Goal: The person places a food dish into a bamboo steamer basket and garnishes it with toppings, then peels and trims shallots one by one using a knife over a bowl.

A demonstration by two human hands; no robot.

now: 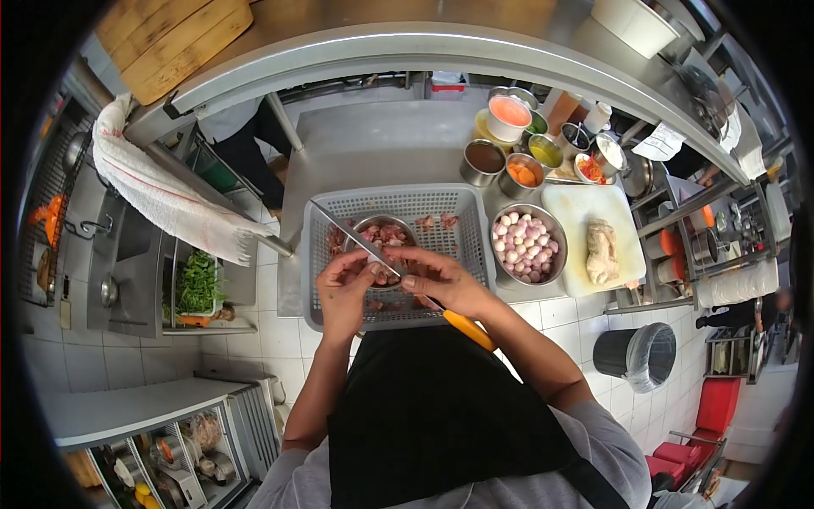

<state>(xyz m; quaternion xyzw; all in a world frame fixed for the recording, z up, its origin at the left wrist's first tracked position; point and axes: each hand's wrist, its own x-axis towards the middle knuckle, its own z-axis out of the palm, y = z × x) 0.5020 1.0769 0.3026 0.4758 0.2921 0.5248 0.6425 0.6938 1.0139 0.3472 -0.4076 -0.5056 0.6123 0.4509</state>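
In my right hand (449,287) is a knife (352,235) with a yellow handle; its blade points up and left across my left hand. My left hand (342,284) is closed in a pinch beside the blade; what it holds is hidden. Both hands are above a grey perforated plastic basket (468,204). A metal bowl of reddish raw meat pieces (386,232) sits inside it, partly covered by my hands and the blade. A few more meat pieces (448,220) lie loose in the basket.
Right of the basket stand a metal bowl of peeled shallots (529,246) and a white cutting board (560,201) with a pale raw meat piece (602,252). Sauce containers (483,159) crowd the counter's back right. A steel shelf (407,42) spans above; a bin (623,355) stands right.
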